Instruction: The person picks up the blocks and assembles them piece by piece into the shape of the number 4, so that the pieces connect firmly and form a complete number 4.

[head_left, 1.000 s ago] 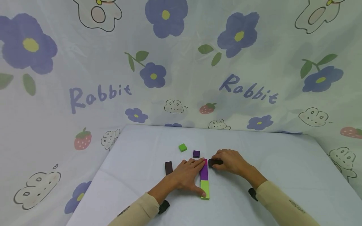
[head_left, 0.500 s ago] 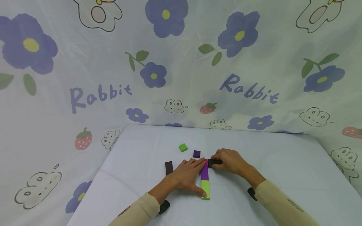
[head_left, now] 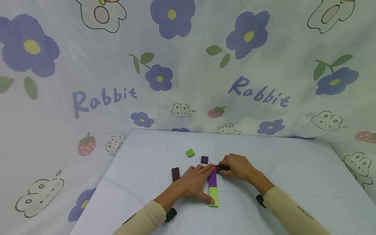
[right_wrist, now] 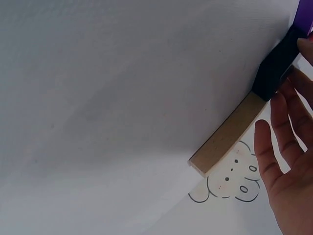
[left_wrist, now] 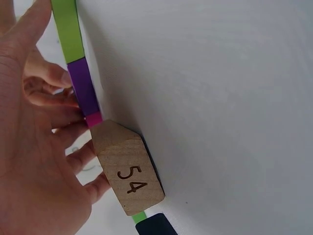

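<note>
Near the table's middle lies a straight row of blocks: a lime green block (head_left: 213, 195), a purple block (head_left: 212, 180) and a small magenta block (head_left: 214, 168) at the far end. My left hand (head_left: 192, 182) rests along the row's left side, thumb on the lime block and outstretched fingertips at the magenta end. In my right hand (head_left: 239, 165) a dark block (head_left: 221, 168) is pinched by its right part; its left end meets the magenta block. The right wrist view shows this dark block (right_wrist: 274, 71) between thumb and fingers, partly hidden.
Beyond the row lie a dark purple square block (head_left: 204, 160) and a green square block (head_left: 190, 153). A dark brown block (head_left: 175, 174) lies partly behind the left hand. The left wrist view shows a wooden block (left_wrist: 128, 169) marked 54; the right wrist view, a wooden bar (right_wrist: 227, 132).
My right hand has slid the dark block slightly left, closing the small gap to the magenta block. The left hand keeps its place on the row.
</note>
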Motion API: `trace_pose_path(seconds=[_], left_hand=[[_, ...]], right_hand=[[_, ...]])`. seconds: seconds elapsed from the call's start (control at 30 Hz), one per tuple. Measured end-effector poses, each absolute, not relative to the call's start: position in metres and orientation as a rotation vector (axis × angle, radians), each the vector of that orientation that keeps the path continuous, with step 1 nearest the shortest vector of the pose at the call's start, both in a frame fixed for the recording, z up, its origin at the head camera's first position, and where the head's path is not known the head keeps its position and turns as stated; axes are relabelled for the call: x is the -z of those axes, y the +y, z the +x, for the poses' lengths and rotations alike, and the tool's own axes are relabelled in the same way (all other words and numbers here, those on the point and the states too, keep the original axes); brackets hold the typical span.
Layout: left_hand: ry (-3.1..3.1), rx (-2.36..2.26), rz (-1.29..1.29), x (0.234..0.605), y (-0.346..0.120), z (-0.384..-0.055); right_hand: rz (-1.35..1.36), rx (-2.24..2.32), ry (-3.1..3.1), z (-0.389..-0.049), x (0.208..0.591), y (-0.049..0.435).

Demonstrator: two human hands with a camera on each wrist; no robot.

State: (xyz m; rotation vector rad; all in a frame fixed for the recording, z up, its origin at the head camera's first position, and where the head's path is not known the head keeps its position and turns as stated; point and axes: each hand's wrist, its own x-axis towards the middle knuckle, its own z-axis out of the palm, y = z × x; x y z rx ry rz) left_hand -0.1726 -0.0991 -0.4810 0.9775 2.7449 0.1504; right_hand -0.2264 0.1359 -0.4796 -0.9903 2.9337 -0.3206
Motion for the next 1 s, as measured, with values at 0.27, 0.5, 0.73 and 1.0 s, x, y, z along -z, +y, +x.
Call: trace_pose_path(seconds=[0.27,0.5,0.73,1.0], left_hand=[[2.751,-0.142,0.976,0.4801,-0.0986,-0.172],[2.754,-0.154,0.975,0.4806,-0.0992,-0.1722],[2.744,-0.152,0.97,0.4812,-0.0994,-0.1722],[2.739,-0.158,0.967,0.4824,-0.0995,-0.1732]], right_hand=[[-1.0,0.321,2.93,-0.226,0.4794,0.1355],[-1.015,0.32,2.936,-0.2256,0.4807,0.1358],[-1.011,0.339,2.939,-0.2248,0.4809,0.1355],[-1.016,0.326,2.933,-0.2255,0.4805,0.1358]])
